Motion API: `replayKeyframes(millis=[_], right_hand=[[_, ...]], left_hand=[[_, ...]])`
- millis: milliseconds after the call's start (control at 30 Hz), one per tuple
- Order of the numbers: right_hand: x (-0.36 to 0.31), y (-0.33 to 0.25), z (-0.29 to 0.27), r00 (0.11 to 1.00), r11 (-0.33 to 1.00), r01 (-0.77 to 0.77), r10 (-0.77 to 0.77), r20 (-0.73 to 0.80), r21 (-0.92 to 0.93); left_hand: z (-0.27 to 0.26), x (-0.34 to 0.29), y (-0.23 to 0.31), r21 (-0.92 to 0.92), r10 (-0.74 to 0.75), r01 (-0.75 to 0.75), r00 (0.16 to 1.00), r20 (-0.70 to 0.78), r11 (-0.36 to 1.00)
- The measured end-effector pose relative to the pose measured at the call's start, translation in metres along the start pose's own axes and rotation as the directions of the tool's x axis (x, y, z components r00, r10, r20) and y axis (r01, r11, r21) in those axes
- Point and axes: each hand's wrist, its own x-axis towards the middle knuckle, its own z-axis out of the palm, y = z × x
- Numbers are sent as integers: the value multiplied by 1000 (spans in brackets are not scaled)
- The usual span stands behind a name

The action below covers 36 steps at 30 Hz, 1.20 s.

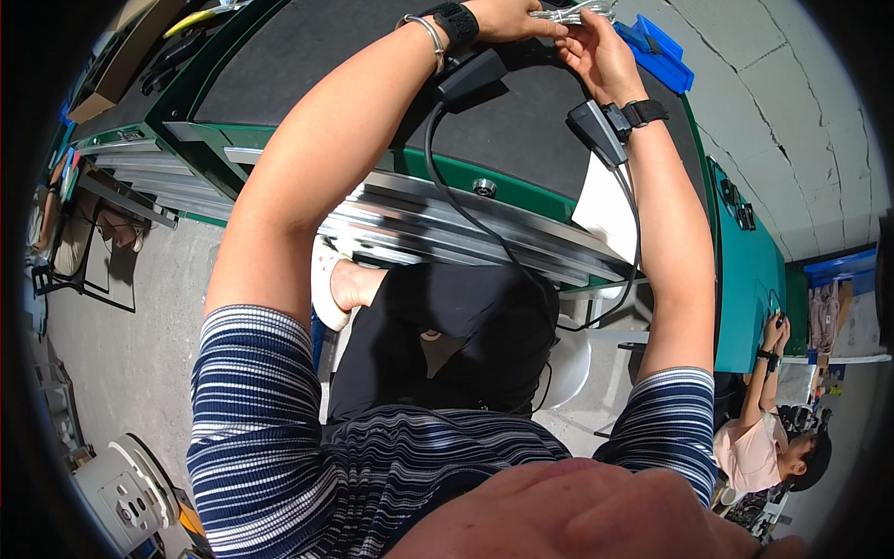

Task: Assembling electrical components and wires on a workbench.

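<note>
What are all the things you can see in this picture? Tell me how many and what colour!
clear plastic bag: one, see-through with pale contents, top edge, held by both hands
worktable: one, green frame with a black mat, upper middle
blue tray: one, blue, top right on the table
white sheet: one, white, right table edge
cardboard box: one, brown, top left
white stool: one, white, under the person
co-worker: one, pink top, lower right
wrist devices: two, black, cabled, one on each wrist
bracelet: one, silver, left wrist
left hand: on the bag
right hand: on the bag
</note>
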Motion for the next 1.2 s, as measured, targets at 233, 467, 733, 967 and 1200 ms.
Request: replayKeyframes(millis=[233, 467, 733, 967, 1200], right_hand=[[-4, -3, -1, 999, 999, -30, 29, 17, 32], [-8, -7, 5, 998, 996, -62, 64, -22, 59], [-3, -2, 1, 997, 999, 32, -30, -77, 27], [-5, -5, 4, 991, 998, -27, 34, -132, 50], [-6, -7, 6, 992, 999, -47, 49, -114, 19]], left_hand=[[-4, -5, 1, -167, 90, -104, 992, -90, 980], [-11, -7, 7, -27, 33, -36, 994, -102, 999], [-5, -4, 4, 82, 30, -28, 999, -21, 996], [-4, -3, -2, 23, 95, -94, 992, -88, 995], [-3, -3, -2, 43, 94, -90, 990, -107, 995]])
